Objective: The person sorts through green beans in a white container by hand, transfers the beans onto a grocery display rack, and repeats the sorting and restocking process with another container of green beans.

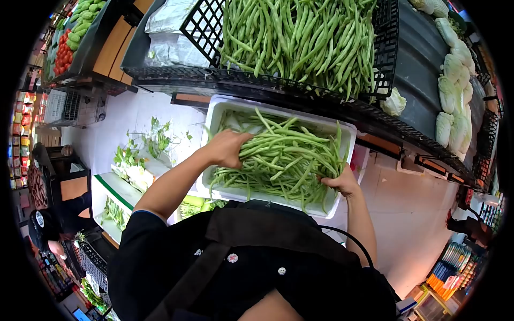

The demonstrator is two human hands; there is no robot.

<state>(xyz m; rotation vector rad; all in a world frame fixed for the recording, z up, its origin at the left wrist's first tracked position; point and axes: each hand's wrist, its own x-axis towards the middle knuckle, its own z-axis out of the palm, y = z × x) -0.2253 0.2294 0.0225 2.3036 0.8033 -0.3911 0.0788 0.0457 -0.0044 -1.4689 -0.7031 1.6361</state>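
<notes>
A white foam box (214,109) in front of me holds a tangled heap of long green beans (286,155). My left hand (230,148) is closed around the left side of a bundle of them. On the right, my right hand (342,182) grips the other end of the bundle, its thumb pressed over the beans. Parts of the fingers on both hands are hidden by the beans. Beyond the box, a black plastic crate (388,59) on the display stand is heaped with more green beans (300,40).
Napa cabbages (455,91) line the stand at the right. Leafy scraps (155,139) lie on the floor to the left, near another white box (110,206) with greens. Tomatoes (63,53) and cucumbers (85,24) sit at the far left. A person in a cap (43,224) is at the lower left.
</notes>
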